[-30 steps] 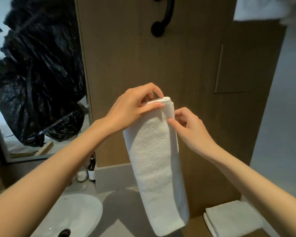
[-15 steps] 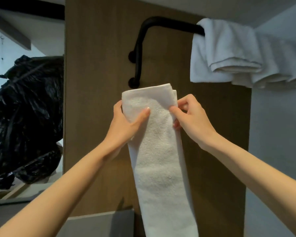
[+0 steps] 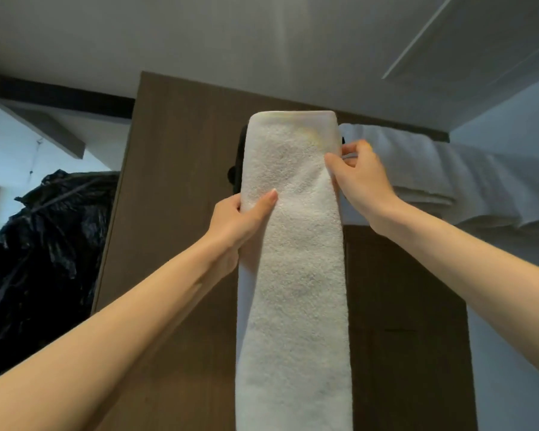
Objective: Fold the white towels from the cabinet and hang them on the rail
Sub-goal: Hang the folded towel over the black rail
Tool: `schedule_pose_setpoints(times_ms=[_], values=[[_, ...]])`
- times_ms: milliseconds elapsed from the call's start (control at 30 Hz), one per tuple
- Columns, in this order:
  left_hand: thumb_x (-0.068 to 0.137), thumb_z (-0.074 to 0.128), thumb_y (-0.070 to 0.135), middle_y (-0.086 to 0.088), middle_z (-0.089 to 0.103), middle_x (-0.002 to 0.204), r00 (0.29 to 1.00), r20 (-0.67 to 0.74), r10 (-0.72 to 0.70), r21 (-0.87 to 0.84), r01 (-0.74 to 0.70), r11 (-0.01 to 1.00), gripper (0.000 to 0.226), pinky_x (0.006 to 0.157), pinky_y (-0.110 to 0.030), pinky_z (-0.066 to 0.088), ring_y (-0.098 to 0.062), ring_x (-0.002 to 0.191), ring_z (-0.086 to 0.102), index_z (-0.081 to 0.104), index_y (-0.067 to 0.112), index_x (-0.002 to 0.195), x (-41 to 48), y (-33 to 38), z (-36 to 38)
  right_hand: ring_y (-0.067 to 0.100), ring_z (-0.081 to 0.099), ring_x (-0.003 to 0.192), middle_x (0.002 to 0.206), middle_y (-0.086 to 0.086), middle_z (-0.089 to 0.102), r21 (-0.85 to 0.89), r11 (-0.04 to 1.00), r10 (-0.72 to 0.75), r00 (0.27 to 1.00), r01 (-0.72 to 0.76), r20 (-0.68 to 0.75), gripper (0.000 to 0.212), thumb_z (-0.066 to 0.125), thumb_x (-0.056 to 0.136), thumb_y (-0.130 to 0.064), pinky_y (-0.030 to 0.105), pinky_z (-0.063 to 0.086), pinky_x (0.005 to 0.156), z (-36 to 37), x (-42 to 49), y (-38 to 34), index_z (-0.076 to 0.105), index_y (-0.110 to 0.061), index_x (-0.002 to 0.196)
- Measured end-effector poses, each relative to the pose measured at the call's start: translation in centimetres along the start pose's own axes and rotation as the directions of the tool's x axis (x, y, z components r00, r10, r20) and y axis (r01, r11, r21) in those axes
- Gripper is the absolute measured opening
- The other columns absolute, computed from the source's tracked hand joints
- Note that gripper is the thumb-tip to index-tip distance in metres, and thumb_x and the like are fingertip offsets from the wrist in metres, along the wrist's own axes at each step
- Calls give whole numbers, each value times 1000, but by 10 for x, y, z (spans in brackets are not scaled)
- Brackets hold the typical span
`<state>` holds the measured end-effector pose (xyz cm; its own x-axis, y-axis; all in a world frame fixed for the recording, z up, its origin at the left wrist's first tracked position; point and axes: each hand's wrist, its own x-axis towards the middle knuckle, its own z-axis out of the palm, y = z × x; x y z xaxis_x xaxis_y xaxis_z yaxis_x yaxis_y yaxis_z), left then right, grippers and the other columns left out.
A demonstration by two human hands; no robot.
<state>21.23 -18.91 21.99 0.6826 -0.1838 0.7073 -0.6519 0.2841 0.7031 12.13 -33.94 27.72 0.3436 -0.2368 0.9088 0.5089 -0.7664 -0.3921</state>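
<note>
hanging step: folded white towel [image 3: 293, 244] held upright in front of the black rail [image 3: 241, 160], left hand [image 3: 240, 219] gripping its left edge, right hand [image 3: 360, 178] pinching its right edge beside the hung towels [image 3: 448, 175], both arms raised; next, probably, draping its top over the rail.

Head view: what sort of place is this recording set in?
Probably a bathroom, maybe a hotel's: white towels hang folded on a black rail fixed to a wood panel, and a long folded towel is held up in front of it.
</note>
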Motion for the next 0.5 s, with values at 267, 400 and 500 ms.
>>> schedule_pose_setpoints(times_ms=[267, 400, 500], values=[[85, 69, 40, 2, 64, 84, 989, -94, 111, -71, -118, 991, 25, 65, -25, 48, -14, 76, 60, 58, 18, 81, 83, 55, 18, 7, 63, 101, 137, 0, 51, 128, 959, -267, 959, 255, 94, 82, 54, 95, -10, 16, 46, 80, 16, 20, 2, -5, -48, 138], [85, 69, 43, -2, 65, 95, 971, -87, 222, -68, -228, 971, 39, 66, -26, 48, -18, 82, 63, 60, 9, 103, 125, 75, 27, 3, 43, 117, 136, -13, 38, -19, 960, -279, 960, 279, -1, 62, 50, 95, -4, 16, 32, 95, 18, 55, 0, 27, -29, 146], [89, 64, 41, -10, 65, 118, 929, -88, 359, 46, -356, 933, 51, 85, -33, 53, -26, 106, 63, 55, 6, 125, 154, 82, 33, 14, 38, 133, 145, 2, 42, -90, 954, -298, 940, 286, -167, 54, 50, 94, 0, 7, 24, 94, 24, 97, -1, 39, -17, 144]])
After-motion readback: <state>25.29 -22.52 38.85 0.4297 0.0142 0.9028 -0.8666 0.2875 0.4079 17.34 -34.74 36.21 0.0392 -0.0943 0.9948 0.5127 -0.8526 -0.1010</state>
